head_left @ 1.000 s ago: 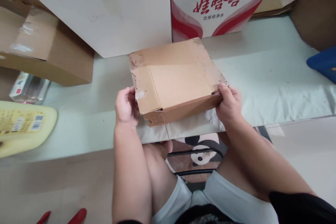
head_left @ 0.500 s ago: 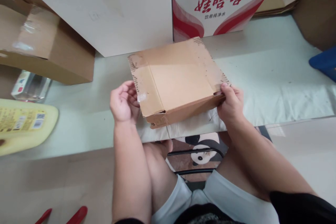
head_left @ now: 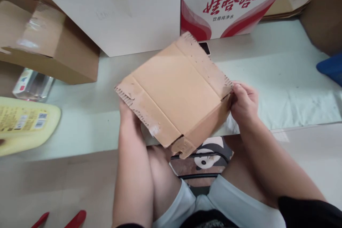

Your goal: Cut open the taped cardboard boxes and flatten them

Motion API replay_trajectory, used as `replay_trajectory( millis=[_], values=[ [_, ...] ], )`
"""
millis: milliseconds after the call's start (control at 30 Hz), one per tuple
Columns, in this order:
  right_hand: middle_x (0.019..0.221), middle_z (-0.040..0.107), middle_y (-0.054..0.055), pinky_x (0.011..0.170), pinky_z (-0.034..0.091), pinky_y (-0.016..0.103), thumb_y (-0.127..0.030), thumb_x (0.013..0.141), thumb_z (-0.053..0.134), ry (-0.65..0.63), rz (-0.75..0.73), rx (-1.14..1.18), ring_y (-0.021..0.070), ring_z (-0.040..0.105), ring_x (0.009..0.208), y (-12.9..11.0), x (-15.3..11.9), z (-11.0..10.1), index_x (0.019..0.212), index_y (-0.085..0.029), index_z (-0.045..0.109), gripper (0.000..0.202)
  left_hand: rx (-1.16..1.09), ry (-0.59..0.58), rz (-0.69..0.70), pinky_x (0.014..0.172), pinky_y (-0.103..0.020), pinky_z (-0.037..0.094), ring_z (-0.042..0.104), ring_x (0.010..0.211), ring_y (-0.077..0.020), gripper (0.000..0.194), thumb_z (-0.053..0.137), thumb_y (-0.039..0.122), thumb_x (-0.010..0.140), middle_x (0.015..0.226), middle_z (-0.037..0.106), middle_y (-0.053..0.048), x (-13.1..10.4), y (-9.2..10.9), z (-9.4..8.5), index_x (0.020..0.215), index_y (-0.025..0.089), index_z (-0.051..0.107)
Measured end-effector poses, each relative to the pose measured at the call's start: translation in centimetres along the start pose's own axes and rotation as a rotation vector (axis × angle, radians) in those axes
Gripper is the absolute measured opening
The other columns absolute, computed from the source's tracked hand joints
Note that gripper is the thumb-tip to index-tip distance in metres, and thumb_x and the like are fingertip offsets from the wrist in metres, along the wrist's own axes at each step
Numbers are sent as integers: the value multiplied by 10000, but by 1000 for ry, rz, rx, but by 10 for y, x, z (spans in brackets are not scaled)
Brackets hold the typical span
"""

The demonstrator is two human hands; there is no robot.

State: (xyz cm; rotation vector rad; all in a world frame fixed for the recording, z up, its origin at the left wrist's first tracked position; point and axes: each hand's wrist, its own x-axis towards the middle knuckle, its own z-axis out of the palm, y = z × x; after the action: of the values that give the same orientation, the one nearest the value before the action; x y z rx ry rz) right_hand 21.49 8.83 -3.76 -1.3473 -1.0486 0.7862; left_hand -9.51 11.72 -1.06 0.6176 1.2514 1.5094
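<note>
A flat brown cardboard box (head_left: 173, 85) with ragged, torn side edges is turned cornerwise in front of me, at the front of the table. At its right corner my right hand (head_left: 244, 101) is closed, with thumb on top and fingers beneath. My left hand (head_left: 126, 110) is under the left corner; its fingers are hidden by the cardboard, so their grip does not show. A small loose flap (head_left: 184, 146) sticks out at the near corner, beyond the table edge and above my lap.
Behind stand a large white box (head_left: 120, 14) and a white-and-red box (head_left: 227, 7). A brown carton (head_left: 72, 50), a clear pack (head_left: 34, 85) and a yellow bottle (head_left: 29, 124) are at left. A small dark-screened object (head_left: 205, 48) lies behind the cardboard; something blue (head_left: 331, 67) is at right.
The cardboard box has turned, its left near corner swinging toward me and its left side coming forward. My left hand has gone beneath it. My right hand has shifted slightly right.
</note>
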Motion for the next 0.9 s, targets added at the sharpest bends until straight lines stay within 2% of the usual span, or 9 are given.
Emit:
replay_trajectory(
  millis=[167, 233, 333, 400, 467, 533, 600, 733, 900],
  values=[
    [919, 720, 38, 786, 549, 368, -551, 823, 711, 52, -87, -125, 214, 661, 884, 1, 5, 2, 936, -267, 738, 307, -139, -171, 74, 924, -455, 576, 680, 1160, -326, 411, 712, 621, 767, 943, 782, -48, -8, 11, 2, 928, 245, 680],
    [959, 714, 28, 738, 557, 353, -590, 764, 745, 19, 15, 11, 204, 661, 857, 3, 6, 5, 1031, -287, 702, 405, -173, -159, 109, 967, -455, 564, 665, 1199, -316, 393, 684, 599, 816, 1020, 784, -52, -7, 12, 3, 996, 250, 688],
    [714, 636, -1, 488, 475, 311, -701, 640, 783, -179, 258, 179, 170, 575, 579, 2, 3, 8, 879, -262, 653, 516, -199, -106, 125, 1002, -457, 552, 635, 1249, -304, 382, 607, 578, 895, 1092, 772, -75, -3, 12, 4, 1080, 252, 684],
    [548, 539, -28, 381, 382, 291, -711, 561, 830, -313, 342, 183, 139, 472, 430, -3, -1, 8, 728, -238, 604, 550, -233, -118, 127, 1011, -463, 546, 610, 1281, -310, 401, 567, 582, 916, 1115, 762, -97, -1, 12, 6, 1103, 248, 685],
    [422, 425, -57, 332, 296, 268, -688, 566, 845, -392, 378, 193, 102, 356, 337, -10, -6, 5, 618, -228, 545, 551, -292, -175, 142, 1009, -472, 539, 598, 1293, -325, 426, 532, 594, 917, 1121, 752, -118, -1, 13, 7, 1090, 239, 691],
    [349, 299, -81, 314, 230, 252, -687, 624, 809, -392, 394, 228, 77, 259, 296, -18, -9, -3, 540, -231, 465, 577, -366, -220, 153, 997, -455, 532, 621, 1252, -318, 418, 500, 575, 918, 1097, 747, -124, -1, 13, 7, 1046, 228, 696],
    [338, 246, -89, 302, 185, 244, -669, 617, 812, -260, 390, 243, 64, 213, 286, -26, -11, -19, 511, -234, 421, 595, -430, -198, 85, 929, -412, 544, 681, 1088, -272, 399, 460, 547, 922, 997, 747, -105, -1, 13, 8, 965, 226, 692],
    [394, 326, -98, 302, 37, 228, -643, 474, 877, 50, 338, 213, 33, 124, 295, -41, -15, -75, 575, -238, 500, 562, -461, -52, -118, 746, -362, 553, 659, 701, -180, 444, 410, 596, 913, 783, 703, -35, 0, 13, 11, 853, 241, 669],
    [501, 462, -38, 306, 100, 279, -385, 514, 897, 531, 107, 75, 67, 324, 339, -56, -11, -154, 596, -300, 558, 359, -493, -47, -180, 665, -343, 562, 625, 580, -158, 457, 432, 608, 894, 689, 680, -24, -7, 14, 19, 801, 225, 662]
  ],
)
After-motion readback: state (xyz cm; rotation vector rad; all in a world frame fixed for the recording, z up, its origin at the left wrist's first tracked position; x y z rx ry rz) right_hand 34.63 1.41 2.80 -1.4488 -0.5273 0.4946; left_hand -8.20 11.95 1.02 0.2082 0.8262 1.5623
